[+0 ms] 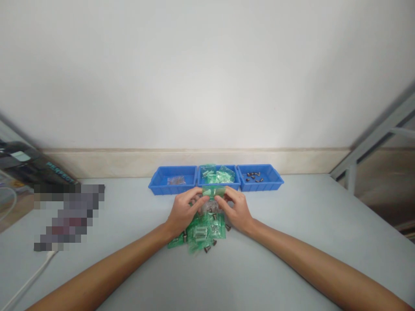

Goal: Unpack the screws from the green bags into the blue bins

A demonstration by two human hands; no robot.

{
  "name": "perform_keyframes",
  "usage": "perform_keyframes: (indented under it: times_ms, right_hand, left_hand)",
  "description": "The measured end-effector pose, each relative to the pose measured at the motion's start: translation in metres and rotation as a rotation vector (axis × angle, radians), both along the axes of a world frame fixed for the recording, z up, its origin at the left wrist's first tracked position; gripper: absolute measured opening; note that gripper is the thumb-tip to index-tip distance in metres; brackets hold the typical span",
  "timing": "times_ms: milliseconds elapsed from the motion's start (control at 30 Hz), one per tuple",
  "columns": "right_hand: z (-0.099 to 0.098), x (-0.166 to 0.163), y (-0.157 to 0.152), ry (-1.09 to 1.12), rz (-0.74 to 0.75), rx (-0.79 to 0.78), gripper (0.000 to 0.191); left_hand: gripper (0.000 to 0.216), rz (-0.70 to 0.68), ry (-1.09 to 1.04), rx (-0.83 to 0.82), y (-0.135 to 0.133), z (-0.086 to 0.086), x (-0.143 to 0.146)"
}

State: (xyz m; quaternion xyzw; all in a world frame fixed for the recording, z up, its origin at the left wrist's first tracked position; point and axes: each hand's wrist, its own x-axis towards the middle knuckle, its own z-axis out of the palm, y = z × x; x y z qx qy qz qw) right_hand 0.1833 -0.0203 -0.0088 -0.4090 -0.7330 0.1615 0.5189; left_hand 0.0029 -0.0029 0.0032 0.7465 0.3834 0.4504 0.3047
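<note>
Between my two hands, a small green plastic bag [214,191] is stretched out, with small pale pieces showing inside. My left hand [185,208] pinches its left side between thumb and fingers. On the right side, my right hand [236,208] grips it the same way. Just below lies a pile of green plastic bags [201,233] with white pieces in them. Loose dark metal screws [208,249] are scattered on and around that pile. A clear bag [210,206] is partly hidden beneath my hands.
Three blue trays stand side by side: the left tray [155,186] holds clear bags, the middle tray [238,175] green bags, the right tray [275,183] dark metal pieces. A pixelated object [69,218] with a white cable [35,274] lies left. A wall rises behind the table.
</note>
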Motion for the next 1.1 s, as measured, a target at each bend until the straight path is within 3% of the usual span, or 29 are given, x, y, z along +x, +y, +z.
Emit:
perform_keyframes:
  times_ms: [567,933,1100]
  right_hand:
    - [0.0032,-0.0004,-0.001,-0.01,0.028,0.02,0.033]
    - [-0.0002,-0.001,-0.0007,-0.021,-0.066,-0.007,0.035]
    - [0.0015,-0.0007,-0.0005,-0.017,-0.021,0.007,0.036]
  left_hand:
    - [0.041,0.043,0.053,0.068,-0.0033,0.0032,-0.0012]
    - [0.02,-0.012,0.004,0.006,-0.0015,0.0015,-0.0001]
    - [0.034,0.006,0.06,0.072,-0.0018,0.0015,-0.0012]
